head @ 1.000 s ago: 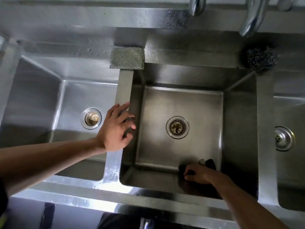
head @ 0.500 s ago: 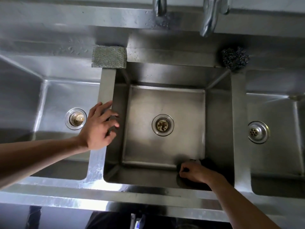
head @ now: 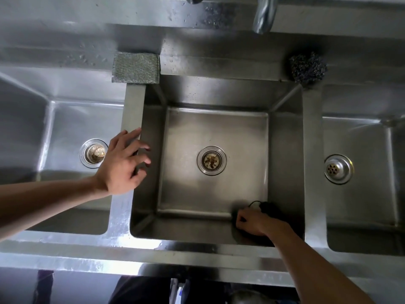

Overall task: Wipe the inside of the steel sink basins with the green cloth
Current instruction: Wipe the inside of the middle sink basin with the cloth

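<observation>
1. My left hand (head: 122, 165) rests on the rim (head: 133, 106) beside the middle basin (head: 219, 128), fingers spread.
2. My right hand (head: 254, 222) curls its fingers around the cloth (head: 270, 208), down in that basin's near right corner.

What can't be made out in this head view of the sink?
Head view:
- cloth: mostly under the right hand and in shadow; colour unreadable.
- tap spout: cut off by the top edge.
- right basin: cut off by the right edge.
</observation>
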The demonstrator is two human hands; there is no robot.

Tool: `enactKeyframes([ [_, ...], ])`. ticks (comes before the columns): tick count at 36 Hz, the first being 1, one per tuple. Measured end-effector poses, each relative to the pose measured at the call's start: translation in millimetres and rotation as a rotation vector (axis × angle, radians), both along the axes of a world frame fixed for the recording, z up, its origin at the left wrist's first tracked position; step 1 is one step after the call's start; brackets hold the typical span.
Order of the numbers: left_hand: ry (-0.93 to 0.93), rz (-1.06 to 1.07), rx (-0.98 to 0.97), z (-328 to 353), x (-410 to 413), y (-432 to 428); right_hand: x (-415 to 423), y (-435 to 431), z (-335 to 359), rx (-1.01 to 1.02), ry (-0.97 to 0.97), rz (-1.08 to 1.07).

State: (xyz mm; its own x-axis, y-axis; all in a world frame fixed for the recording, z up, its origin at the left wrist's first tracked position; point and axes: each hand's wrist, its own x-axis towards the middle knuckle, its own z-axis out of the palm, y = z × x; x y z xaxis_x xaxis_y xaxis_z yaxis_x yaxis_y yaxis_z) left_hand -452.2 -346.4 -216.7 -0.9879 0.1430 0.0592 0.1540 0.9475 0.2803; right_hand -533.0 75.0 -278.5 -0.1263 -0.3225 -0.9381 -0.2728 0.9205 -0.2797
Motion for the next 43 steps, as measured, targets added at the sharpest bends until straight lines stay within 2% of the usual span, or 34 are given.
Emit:
enactKeyframes([
  [4,-0.005,-0.006,-0.009,0,0,0,-5,1,47,-0.013,-0.057,-0.035],
  [8,-0.007,-0.004,-0.005,0,0,-1,-5,12,83,-0.066,-0.117,-0.168],
  [12,-0.005,0.002,-0.013,-1,0,-1,-1,17,76,-0.113,0.048,-0.112],
  [17,-0.011,0.001,-0.034,-1,2,0,9,0,74,-0.091,0.057,-0.03],
  [25,-0.05,-0.016,-0.261,18,0,21,32,2,105,-0.379,0.202,-0.148],
  [27,-0.073,-0.084,-0.178,21,-5,41,32,3,103,-0.403,0.208,-0.182],
  [29,-0.198,-0.156,0.034,21,-9,73,32,2,103,-0.404,0.209,-0.196],
  [31,-0.428,-0.114,0.357,17,-14,115,33,4,104,-0.396,0.224,-0.187],
  [33,-0.701,0.036,0.716,15,-21,164,34,8,108,-0.403,0.248,-0.184],
  [35,-0.974,0.179,0.991,3,-30,209,37,14,115,-0.451,0.285,-0.176],
  [36,-1.079,0.167,1.068,-5,-30,226,40,18,118,-0.489,0.305,-0.162],
  [37,-1.16,0.146,1.129,-14,-32,241,41,23,122,-0.525,0.324,-0.146],
  [40,-1.296,0.093,1.047,-23,-38,276,41,40,134,-0.612,0.452,-0.206],
  [43,-1.223,-0.015,0.904,-38,-30,295,23,59,144,-0.668,0.829,-0.244],
])
